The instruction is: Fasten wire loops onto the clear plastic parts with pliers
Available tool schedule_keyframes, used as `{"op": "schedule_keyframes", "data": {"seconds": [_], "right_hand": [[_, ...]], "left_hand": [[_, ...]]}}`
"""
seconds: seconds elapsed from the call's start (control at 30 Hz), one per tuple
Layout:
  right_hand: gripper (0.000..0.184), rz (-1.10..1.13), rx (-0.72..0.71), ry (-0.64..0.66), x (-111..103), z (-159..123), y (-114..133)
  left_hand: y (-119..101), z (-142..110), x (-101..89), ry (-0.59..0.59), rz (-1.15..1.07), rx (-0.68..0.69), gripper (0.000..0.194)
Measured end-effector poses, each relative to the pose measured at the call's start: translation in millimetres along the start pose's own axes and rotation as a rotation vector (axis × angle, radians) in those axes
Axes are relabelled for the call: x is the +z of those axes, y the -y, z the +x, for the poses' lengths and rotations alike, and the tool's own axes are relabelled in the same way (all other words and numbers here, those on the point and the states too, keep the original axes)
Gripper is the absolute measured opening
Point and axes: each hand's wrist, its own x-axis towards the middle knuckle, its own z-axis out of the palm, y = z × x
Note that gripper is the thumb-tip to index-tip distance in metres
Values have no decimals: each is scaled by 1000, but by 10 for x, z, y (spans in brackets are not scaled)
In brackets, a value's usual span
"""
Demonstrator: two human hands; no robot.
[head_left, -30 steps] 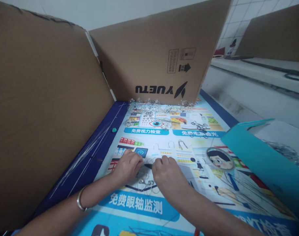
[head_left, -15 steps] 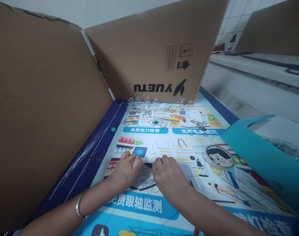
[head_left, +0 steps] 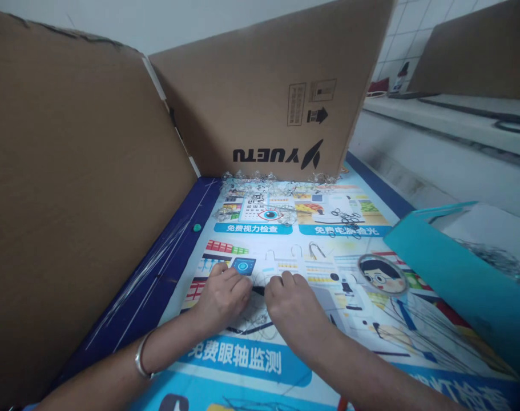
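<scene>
Left hand (head_left: 224, 294) and right hand (head_left: 294, 308), side by side, lower centre of frame, fingers curled inward, tips hidden, any hold impossible to tell; fine wire loops (head_left: 262, 326) on the printed sheet (head_left: 238, 358) between them; teal box (head_left: 456, 274) containing wire pieces (head_left: 495, 260), right edge; cardboard panel (head_left: 242, 103), upper centre.

We see thin wire (head_left: 260, 326) in loose, tangled loops on the printed sheet (head_left: 349, 248), between our pinched left hand (head_left: 226, 294) and right hand (head_left: 294, 307).

pale wall (head_left: 157, 23) in bkgd, tiled wall (head_left: 418, 23) upper rt w/ white ledge (head_left: 396, 105)
</scene>
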Motion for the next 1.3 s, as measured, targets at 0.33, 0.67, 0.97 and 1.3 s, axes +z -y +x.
{"op": "schedule_keyframes", "data": {"seconds": [0.33,0.67,0.97,1.3], "right_hand": [[9,-16,17,-5,21,-14,1],[9,-8,-10,-36,-7,-60,-35],[8,7,-19,-64,-12,-85,-33],[9,-12,20,-79,-8,-94,-87]], "left_hand": [[7,7,-14,26,22,110,21],[35,46,0,-154,-133,-75,11],[-16,32,-22,-152,-111,-102,12],[-38,-69,22,-36,-76,-116,10]]}}
